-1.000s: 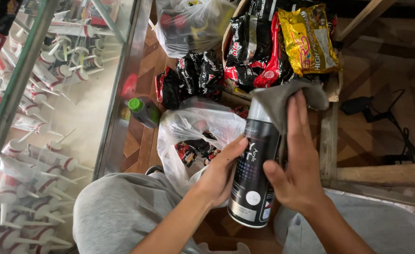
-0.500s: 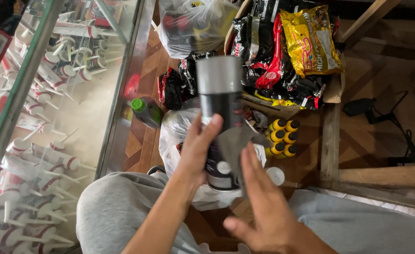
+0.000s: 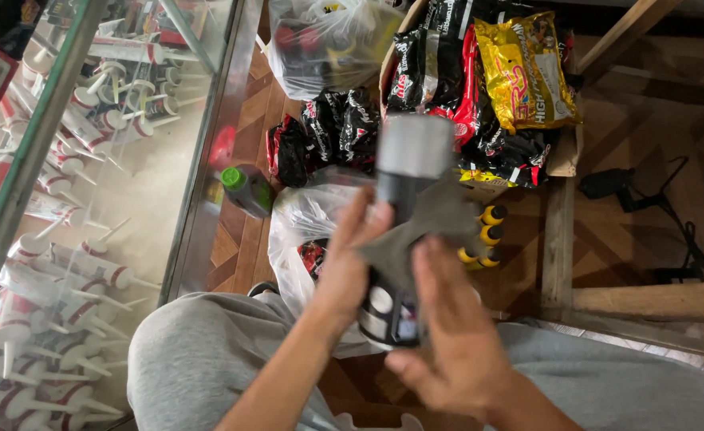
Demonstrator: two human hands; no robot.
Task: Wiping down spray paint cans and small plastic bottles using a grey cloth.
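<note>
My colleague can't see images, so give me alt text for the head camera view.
A left hand grips a black spray can with a grey cap while the right hand wipes it with a grey cloth. Behind are snack bags, plastic bags and a glass case of tubes.

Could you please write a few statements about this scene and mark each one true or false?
1. The left hand grips a dark spray can with a grey cap. True.
2. The right hand presses a grey cloth against the can. True.
3. A red-capped bottle stands beside the glass cabinet. False: the bottle has a green cap.
4. The glass cabinet holds folded shirts. False: it holds white tubes with nozzles.
5. A yellow snack bag lies among dark packets. True.
</note>
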